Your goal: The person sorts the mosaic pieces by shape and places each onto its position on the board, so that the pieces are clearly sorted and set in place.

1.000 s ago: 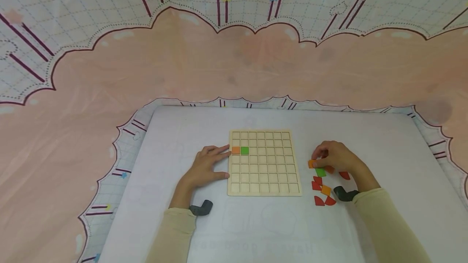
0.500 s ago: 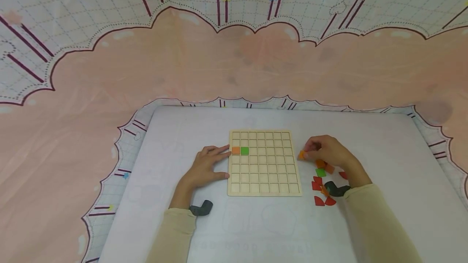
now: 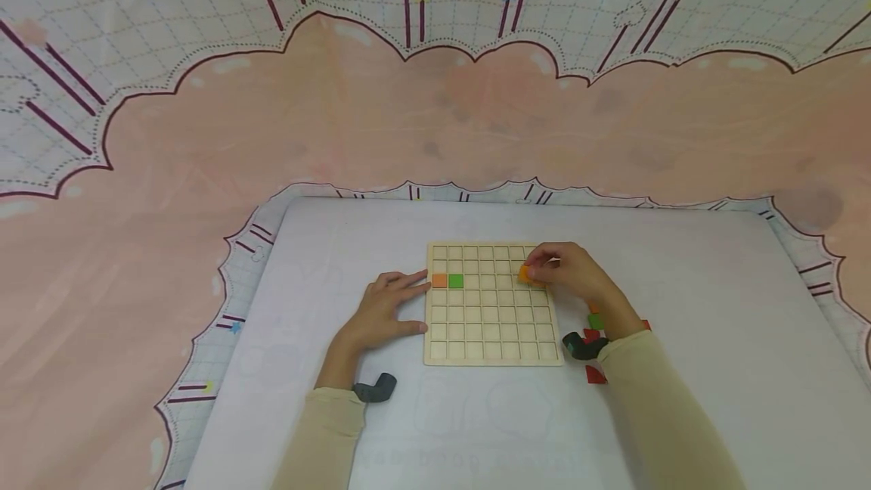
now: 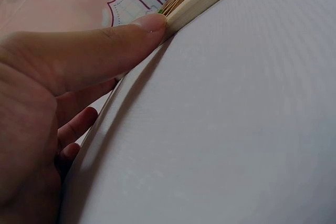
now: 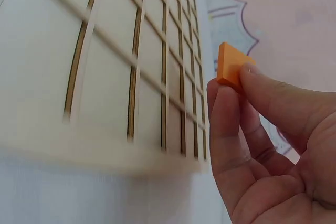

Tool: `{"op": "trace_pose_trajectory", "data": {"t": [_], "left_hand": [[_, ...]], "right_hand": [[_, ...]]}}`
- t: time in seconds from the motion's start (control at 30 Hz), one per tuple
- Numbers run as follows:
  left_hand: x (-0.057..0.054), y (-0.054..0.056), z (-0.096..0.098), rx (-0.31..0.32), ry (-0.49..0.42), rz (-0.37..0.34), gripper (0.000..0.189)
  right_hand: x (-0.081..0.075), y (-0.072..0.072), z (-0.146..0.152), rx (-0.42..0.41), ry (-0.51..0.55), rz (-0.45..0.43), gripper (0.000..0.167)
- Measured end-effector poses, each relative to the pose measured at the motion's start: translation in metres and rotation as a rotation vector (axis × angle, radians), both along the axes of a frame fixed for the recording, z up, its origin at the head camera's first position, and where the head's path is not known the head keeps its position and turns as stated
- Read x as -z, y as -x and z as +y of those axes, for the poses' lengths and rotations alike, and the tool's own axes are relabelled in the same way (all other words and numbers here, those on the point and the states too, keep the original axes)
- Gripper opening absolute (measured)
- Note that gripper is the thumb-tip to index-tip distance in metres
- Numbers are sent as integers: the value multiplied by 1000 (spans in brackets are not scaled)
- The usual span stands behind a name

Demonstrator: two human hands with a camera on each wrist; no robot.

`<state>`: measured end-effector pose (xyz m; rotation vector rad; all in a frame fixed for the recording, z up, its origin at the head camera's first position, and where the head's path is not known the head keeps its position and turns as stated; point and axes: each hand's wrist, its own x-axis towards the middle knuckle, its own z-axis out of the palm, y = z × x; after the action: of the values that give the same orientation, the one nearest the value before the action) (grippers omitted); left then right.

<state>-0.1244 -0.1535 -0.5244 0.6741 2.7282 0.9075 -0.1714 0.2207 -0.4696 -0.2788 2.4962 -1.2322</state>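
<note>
Now the orange tile [image 3: 523, 274], pinched by the right hand [image 3: 574, 271], is brought inside the board's [image 3: 490, 326] right edge, within placing reach; opposite, the left hand [image 3: 379, 310] is spread.

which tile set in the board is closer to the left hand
The orange tile, in the edge column beside the left hand; the green tile sits one column further in.
</note>
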Motion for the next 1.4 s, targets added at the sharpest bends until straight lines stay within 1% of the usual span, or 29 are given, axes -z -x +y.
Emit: {"op": "trace_pose_trajectory", "data": {"t": [0.13, 0.2, 0.3, 0.47, 0.57, 0.73, 0.8, 0.83, 0.97, 1.17, 1.4], "left_hand": [[0, 0, 0, 1, -6, -4, 78], [-1, -1, 0, 2, -8, -5, 77], [-1, -1, 0, 5, -8, 0, 77], [-1, 0, 0, 10, -8, 8, 77], [-1, 0, 0, 13, -2, 10, 77], [-1, 1, 0, 14, 11, 10, 77], [-1, 1, 1, 14, 11, 11, 77], [-2, 1, 0, 12, 10, 9, 77], [-2, 1, 0, 7, 4, 5, 77], [-2, 2, -1, 7, 4, 3, 78], [-1, 2, 0, 3, 1, -2, 77]], "right_hand": [[5, 3, -13, -1, 76, -12, 15], [9, 5, -20, -3, 95, -3, 13], [13, 7, -30, 1, 99, 1, 14], [19, 9, -47, 23, 102, -27, 16], [22, 11, -55, 30, 129, -43, 18], [28, 14, -64, 64, 230, -136, 20], [29, 15, -67, 109, 266, -186, 19], [30, 16, -68, 122, 272, -196, 20], [32, 18, -74, 144, 274, -209, 21], [28, 16, -81, 146, 239, -185, 19], [31, 16, -80, 105, 191, -148, 19]]}}
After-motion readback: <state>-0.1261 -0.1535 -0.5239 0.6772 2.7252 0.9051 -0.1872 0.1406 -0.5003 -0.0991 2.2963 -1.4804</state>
